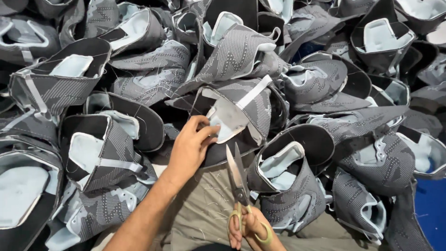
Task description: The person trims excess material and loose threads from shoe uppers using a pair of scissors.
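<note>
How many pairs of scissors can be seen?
1: the scissors with yellow handles, held in the right hand, bottom centre, blades pointing up. Others may be hidden under the shoe uppers.

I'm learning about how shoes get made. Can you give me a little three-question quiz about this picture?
1. True or false: the right hand holds scissors with yellow handles.
2. What does the left hand pinch? A) a grey knit shoe upper B) a hammer C) a brush
3. Fill in: the scissor blades point ____ toward the pile, away from the person.

Key: 1 true. 2 A; the fingers grip its pale blue lining edge. 3 up.
</note>
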